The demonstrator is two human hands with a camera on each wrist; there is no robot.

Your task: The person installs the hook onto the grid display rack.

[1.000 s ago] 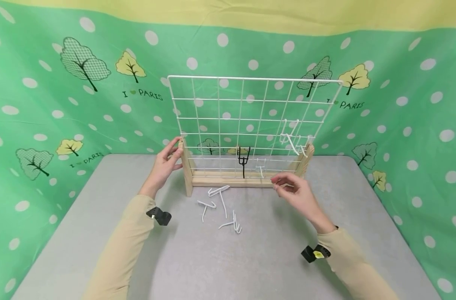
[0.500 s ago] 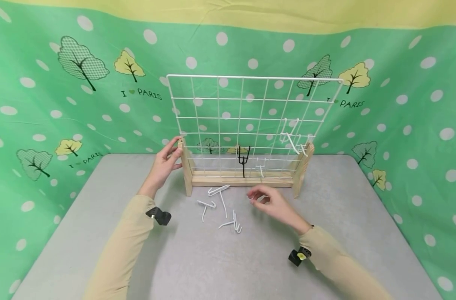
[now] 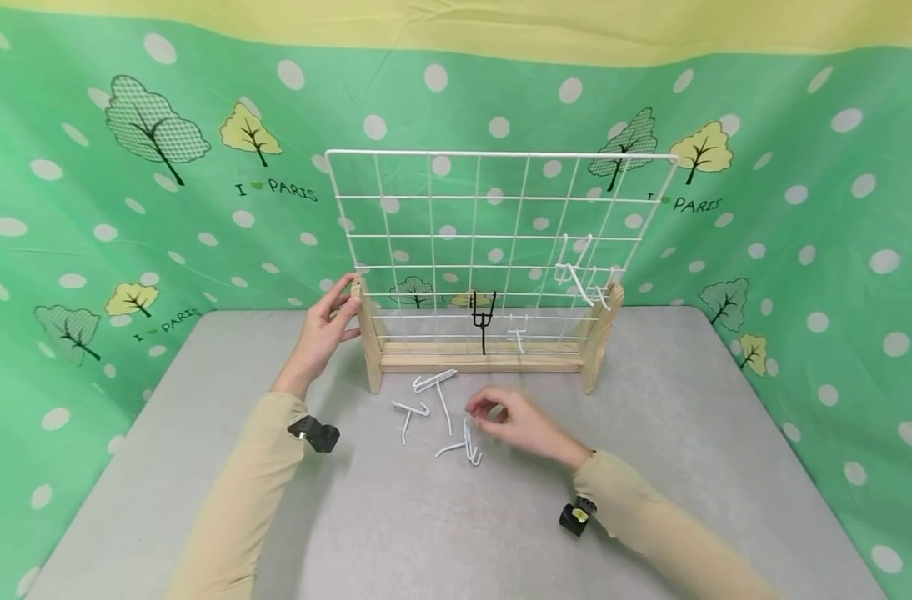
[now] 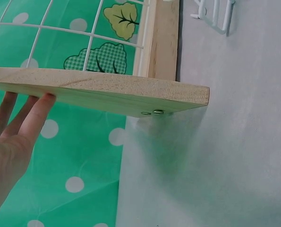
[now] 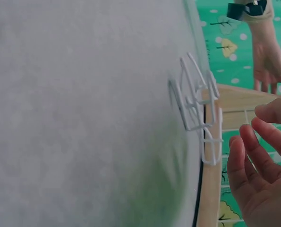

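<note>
A white wire grid [image 3: 501, 154] stands in a wooden base with two side posts. My left hand [image 3: 319, 337] touches the left wooden post [image 3: 371, 354] near its top; in the left wrist view its straight fingers [image 4: 35, 116] rest against the post's outer face. My right hand [image 3: 518, 423] is in front of the base, fingers loosely bent and holding nothing. Just left of its fingertips lies a white wire hook [image 3: 468, 446] on the table. Two more loose white hooks, one longer [image 3: 443, 400] and one shorter [image 3: 410, 410], lie further left.
A black double-wire hook [image 3: 483, 321] hangs low on the grid, beside a small white hook [image 3: 518, 335]. More white hooks [image 3: 576, 282] hang at the grid's right side. Behind the grey table [image 3: 396, 533] hangs a green dotted curtain [image 3: 223, 258].
My right hand has moved left and toward me, from the base's right end to beside the loose hooks. The left hand keeps its place on the post.
</note>
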